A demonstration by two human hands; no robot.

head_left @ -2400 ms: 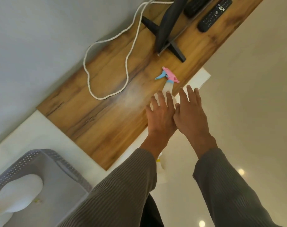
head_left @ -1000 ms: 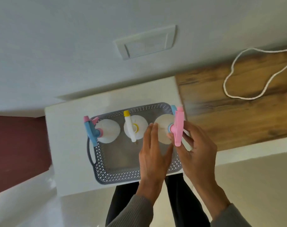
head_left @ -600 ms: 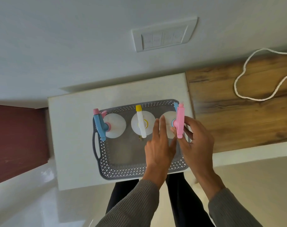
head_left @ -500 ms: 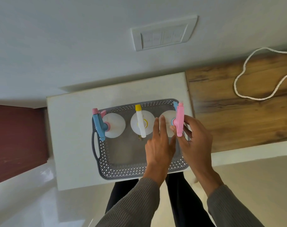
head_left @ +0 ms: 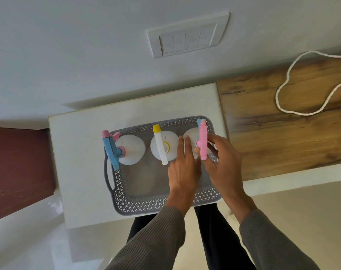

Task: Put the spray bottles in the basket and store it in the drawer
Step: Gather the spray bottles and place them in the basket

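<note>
A grey perforated basket [head_left: 165,208] sits on a white cabinet top [head_left: 78,152]. Three white spray bottles stand upright along its far side. One with a blue trigger [head_left: 130,148] is at the left, one with a yellow-tipped trigger [head_left: 162,147] is in the middle, and one with a pink trigger [head_left: 202,141] is at the right. My left hand [head_left: 183,172] presses flat against the pink-trigger bottle's left side. My right hand [head_left: 222,162] curls its fingers around the neck under the pink trigger. The bottle's body is mostly hidden by my hands.
A wooden counter [head_left: 282,133] adjoins the cabinet on the right, with a looped white cord [head_left: 282,106] lying on it. A switch plate [head_left: 187,36] is on the wall behind. A dark red panel [head_left: 19,162] lies to the left. The basket's near half holds nothing.
Both hands carried the pink-trigger bottle from the wooden counter into the basket's right end. Over the last half second the hands have barely moved.
</note>
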